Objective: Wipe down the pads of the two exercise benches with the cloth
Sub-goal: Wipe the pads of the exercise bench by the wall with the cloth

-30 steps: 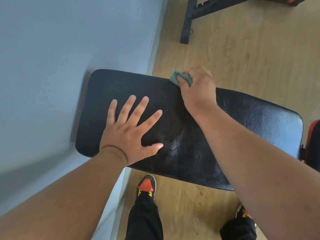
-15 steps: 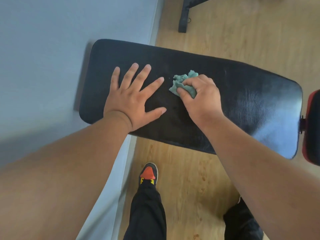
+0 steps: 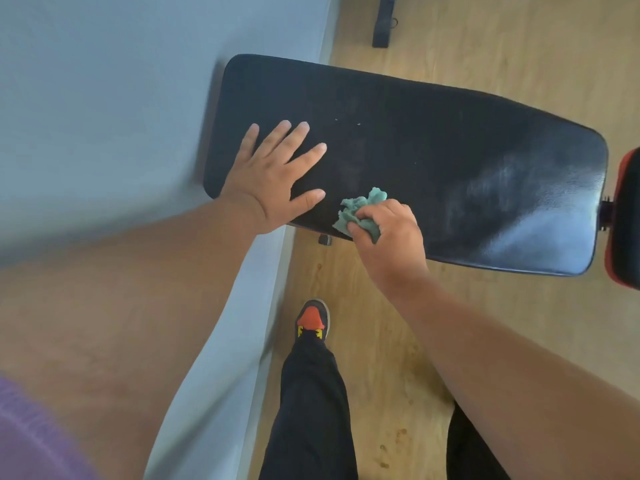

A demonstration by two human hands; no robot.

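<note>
A long black bench pad point(image 3: 433, 157) lies across the view, its left end against the wall. My left hand point(image 3: 273, 178) rests flat on the pad's left part, fingers spread, holding nothing. My right hand point(image 3: 388, 237) grips a crumpled green cloth point(image 3: 360, 211) and presses it on the pad at its near edge, just right of my left thumb. At the far right edge, a red and black pad point(image 3: 625, 220) of the same bench shows partly. The black foot of a second bench point(image 3: 382, 24) sits at the top.
A pale blue-grey wall point(image 3: 121, 116) fills the left side, with its baseboard running down past my left leg. Light wooden floor point(image 3: 485, 306) lies under and around the bench. My shoe point(image 3: 311, 320) and dark trouser legs stand just below the pad.
My right hand has dragged the cloth from the pad's far edge across the middle to its near edge. My left hand has stayed flat on the pad's left part.
</note>
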